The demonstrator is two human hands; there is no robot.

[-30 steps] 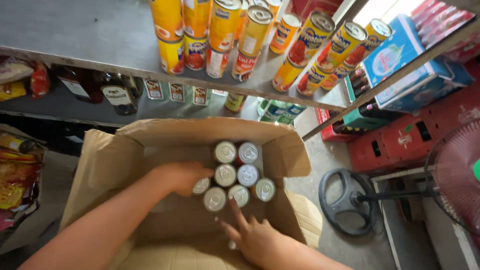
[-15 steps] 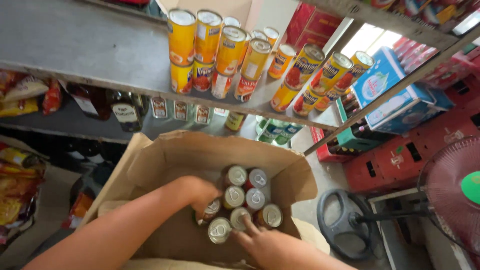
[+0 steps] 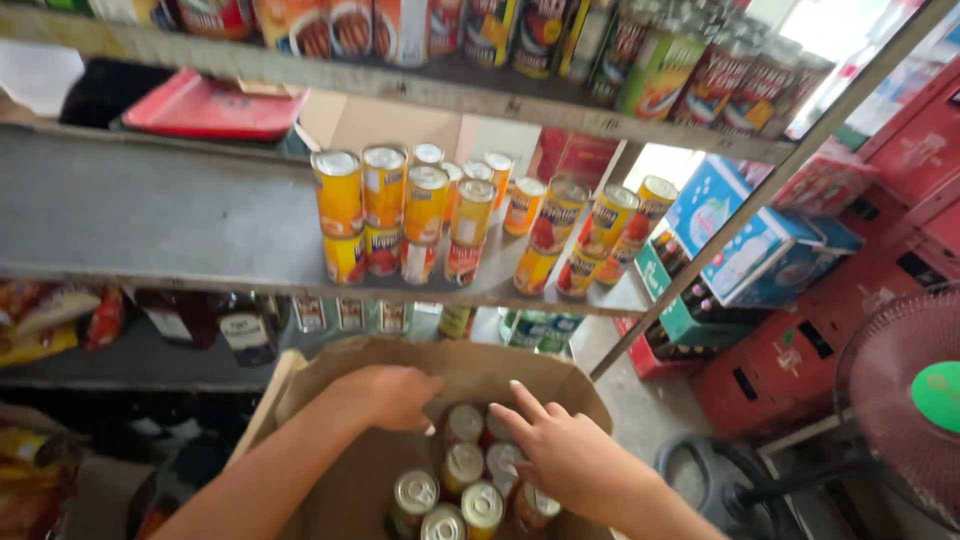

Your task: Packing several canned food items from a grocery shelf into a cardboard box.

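Both hands in cardboard box (image 3: 330,400). Left hand (image 3: 395,395) curled at 10 o'clock of cans (image 3: 465,470); right hand (image 3: 560,455) spread, fingers resting on can tops, nothing pinched.

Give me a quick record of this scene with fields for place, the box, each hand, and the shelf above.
Place: shop storage shelving, seen from above
Box: open cardboard box holding cans standing upright
Left hand: left hand inside the box, on the cans at the back
Right hand: right hand resting on top of the cans, fingers spread
Shelf above: metal shelf with stacked yellow and orange cans
Nearby: red crates, fan
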